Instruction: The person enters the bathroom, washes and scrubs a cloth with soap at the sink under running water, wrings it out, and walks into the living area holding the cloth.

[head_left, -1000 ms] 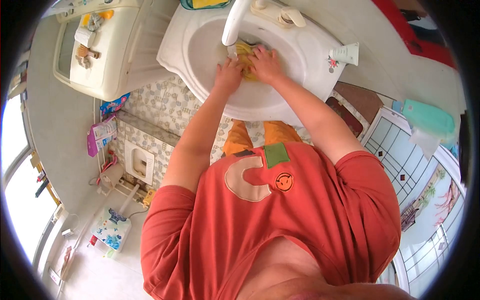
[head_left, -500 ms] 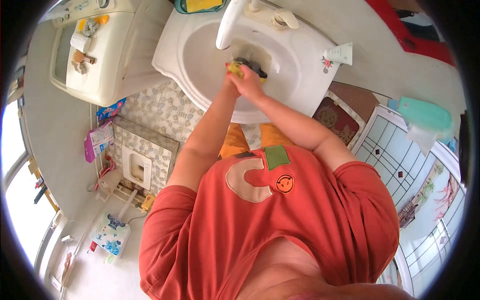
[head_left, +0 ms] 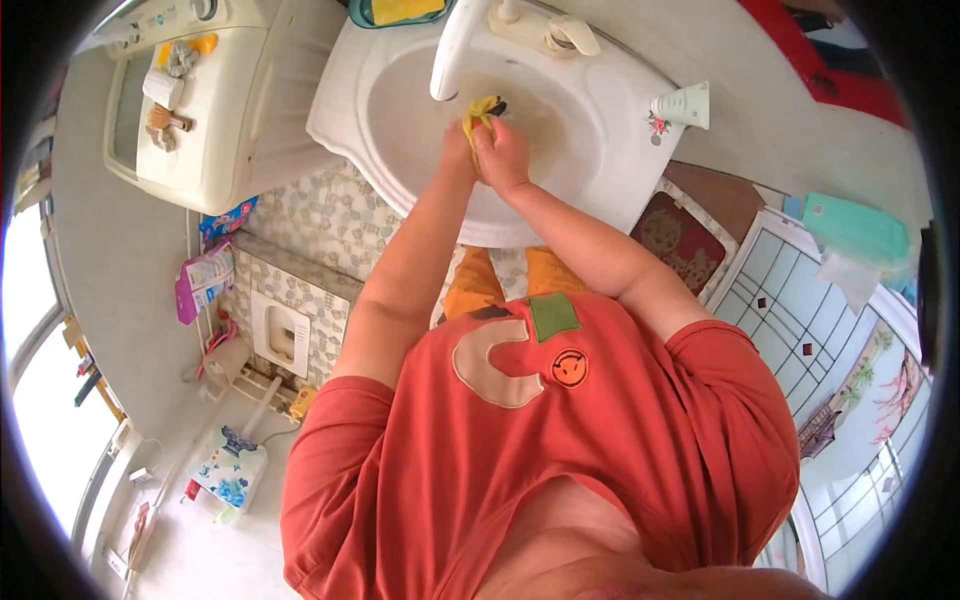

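Observation:
Over the white washbasin (head_left: 590,190), both my hands are closed around a wet-looking yellow and black cloth (head_left: 482,110). My left hand (head_left: 459,146) grips it from the left, its fingers partly blurred and tucked behind the cloth. Pressed against it from the other side is my right hand (head_left: 503,155), fingers curled. A bunched yellow part sticks up beyond the fingers, with a dark piece at its tip; the rest is hidden in my grip. Just above hangs the white faucet (head_left: 455,60). Murky water appears to lie in the bowl.
A white tube (head_left: 684,105) stands on the basin's right rim. At the back is a green dish (head_left: 430,18) holding something yellow. A washing machine (head_left: 215,130) with a brush (head_left: 165,118) on top stands left. Lower left, a squat toilet (head_left: 281,335) is set in the floor.
The cloth has been raised and gathered upward between my hands; its dark part, earlier spread to the right in the basin, now shows only at the top. My hands are pressed closer together.

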Motion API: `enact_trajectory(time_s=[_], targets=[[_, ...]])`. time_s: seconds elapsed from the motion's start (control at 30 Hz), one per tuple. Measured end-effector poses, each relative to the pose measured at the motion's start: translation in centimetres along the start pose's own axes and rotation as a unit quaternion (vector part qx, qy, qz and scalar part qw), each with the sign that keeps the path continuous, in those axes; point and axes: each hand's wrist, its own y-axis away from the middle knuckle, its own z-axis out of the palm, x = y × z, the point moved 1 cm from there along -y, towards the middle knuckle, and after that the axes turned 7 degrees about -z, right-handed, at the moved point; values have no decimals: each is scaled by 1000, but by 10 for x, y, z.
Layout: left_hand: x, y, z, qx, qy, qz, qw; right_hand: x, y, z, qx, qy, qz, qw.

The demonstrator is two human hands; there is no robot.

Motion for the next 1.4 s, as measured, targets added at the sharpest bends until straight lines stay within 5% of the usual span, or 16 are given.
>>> enact_trajectory(time_s=[0.13, 0.17, 0.23, 0.37, 0.43, 0.47, 0.67, 0.73, 0.83, 0.93, 0.97, 1.07, 1.1, 1.17, 1.33, 1.4], targets=[[33, 20, 17, 210, -186, 134, 950, 28, -26, -28, -84, 159, 3, 984], [39, 17, 8, 197, -274, 243, 910, 32, -24, -37, -86, 197, 27, 976], [46, 18, -9, 235, -367, 257, 862, 20, -25, -54, -91, 273, 68, 955], [42, 34, -17, 267, -540, 256, 756, 14, -25, -56, -134, 442, -124, 878], [25, 28, -15, 216, -739, 222, 599, 17, -24, -40, -198, 431, -287, 832], [17, 24, -14, 184, -820, 199, 504, 25, -23, -30, -214, 423, -273, 837], [-2, 19, -38, 127, -805, 296, 498, 52, -22, -6, -277, 365, -164, 874], [-3, 15, -47, 126, -722, 289, 616, 45, -36, -14, -216, 387, -223, 868], [-18, 3, -60, 142, -513, 163, 831, 36, -61, -16, -120, 273, -99, 949], [-7, 33, -21, 133, -111, -65, 983, 51, -66, 12, -243, 233, -53, 940], [0, 47, -6, 117, 51, -145, 981, 43, -59, 16, -219, 156, -10, 963], [-13, 9, -23, -2, 244, -135, 960, -10, -6, 15, -180, -34, 79, 980], [-31, -19, -47, -148, 264, -123, 945, -29, 11, 9, -200, -74, 84, 973], [-30, -19, -45, -232, 277, -70, 930, -68, 25, -9, -214, 32, -41, 975], [-9, 9, -12, -120, 214, -75, 967, -39, 1, 1, -125, 125, -197, 964], [-3, 11, -5, -62, 173, -72, 980, -4, -22, 6, -64, 114, -138, 982]])
